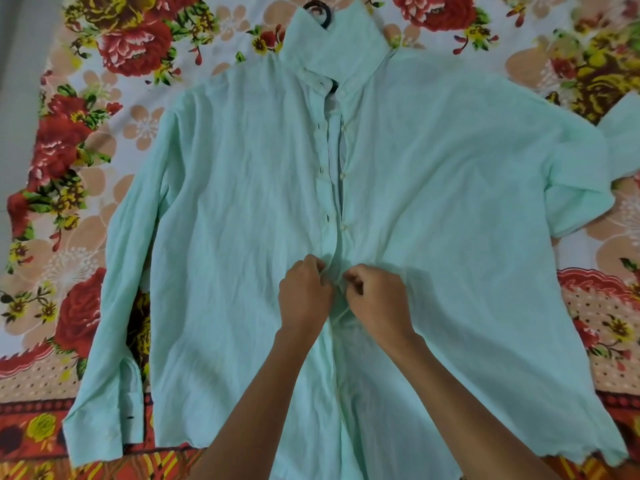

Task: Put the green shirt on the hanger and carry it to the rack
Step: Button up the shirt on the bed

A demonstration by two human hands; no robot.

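Shirt (pixel 242 202): green, spread flat on floral bedsheet (pixel 86 116); left hand (pixel 304 296) and right hand (pixel 377 299) pinch its placket at centre. Hanger (pixel 320 13) hook at 12 o'clock.

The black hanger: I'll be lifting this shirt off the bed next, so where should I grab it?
Grip the black plastic hanger by its hook, reaching from beyond the stand-up collar; only the hook sticks out of the pale green button-up shirt, the rest lies hidden inside.
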